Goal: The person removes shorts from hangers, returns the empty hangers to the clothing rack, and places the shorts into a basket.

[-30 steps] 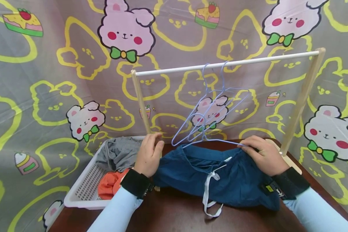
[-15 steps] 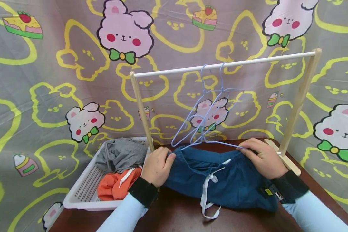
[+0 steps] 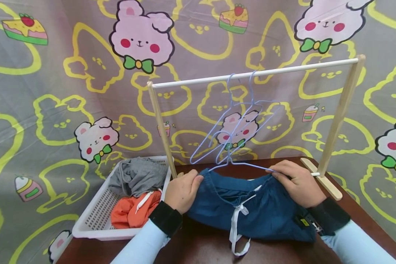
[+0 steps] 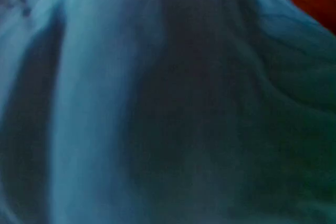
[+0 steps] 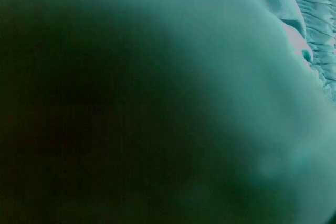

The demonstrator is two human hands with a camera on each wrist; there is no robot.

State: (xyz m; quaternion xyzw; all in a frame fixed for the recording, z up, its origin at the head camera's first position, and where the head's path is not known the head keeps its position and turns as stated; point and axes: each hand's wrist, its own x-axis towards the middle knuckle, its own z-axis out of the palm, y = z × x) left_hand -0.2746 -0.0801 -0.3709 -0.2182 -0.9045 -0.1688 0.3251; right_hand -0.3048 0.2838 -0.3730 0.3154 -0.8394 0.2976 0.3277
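Dark blue shorts (image 3: 260, 216) with a white drawstring (image 3: 234, 231) hang from my hands over the table. My left hand (image 3: 183, 191) pinches the left end of their waistband, thumb on top. At the other end, my right hand (image 3: 297, 183) pinches the waistband together with the tip of a light blue wire hanger (image 3: 249, 164). The hanger's shoulders reach into the waist opening, and its hook stands up above the shorts. Blurred shorts cloth (image 4: 94, 103) fills most of the left wrist view. In the right wrist view, cloth (image 5: 283, 103) and a gathered waistband (image 5: 317, 14) show.
Behind the shorts, light blue hangers (image 3: 239, 126) hang on the white rod (image 3: 297, 69) of a wooden rack (image 3: 338, 121). A white basket (image 3: 95, 231) at left holds grey clothing (image 3: 138, 176) and orange clothing (image 3: 128, 211). A patterned curtain (image 3: 198, 44) closes off the back.
My left hand has moved right and slightly down and now pinches the waistband's left end. My right hand keeps its hold and has shifted slightly. The held hanger has moved a little left.
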